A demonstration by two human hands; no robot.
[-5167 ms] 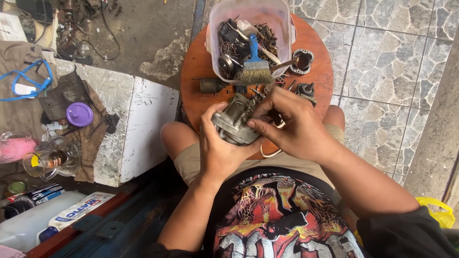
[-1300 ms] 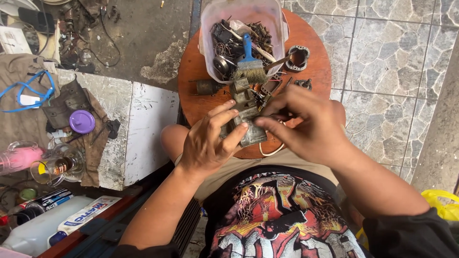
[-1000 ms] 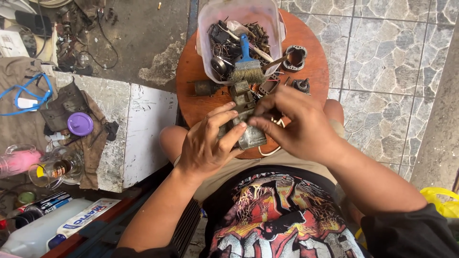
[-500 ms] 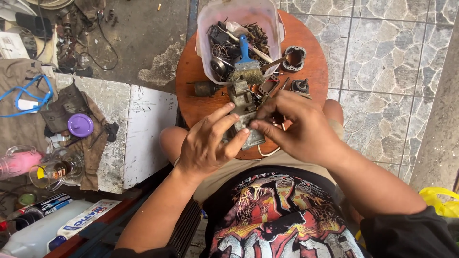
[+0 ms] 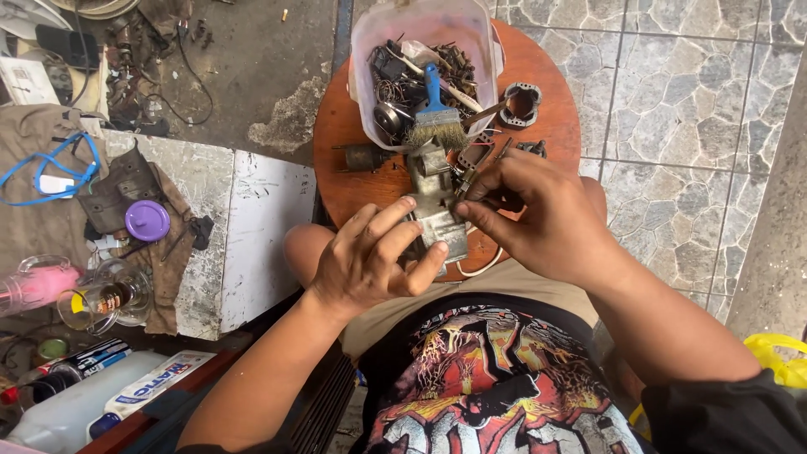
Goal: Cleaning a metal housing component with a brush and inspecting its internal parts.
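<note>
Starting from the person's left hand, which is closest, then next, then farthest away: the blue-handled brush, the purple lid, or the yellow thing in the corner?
From the left hand, in the head view:
1. Blue-handled brush, just above the hand, in the plastic tub.
2. Purple lid, off to the left on the cloth.
3. Yellow thing, at the far right edge.

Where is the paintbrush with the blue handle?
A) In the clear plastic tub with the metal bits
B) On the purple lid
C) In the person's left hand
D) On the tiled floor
A: the blue-handled brush lies in the clear plastic tub, bristles over its front rim, while both hands hold the grey metal part below it.
</note>
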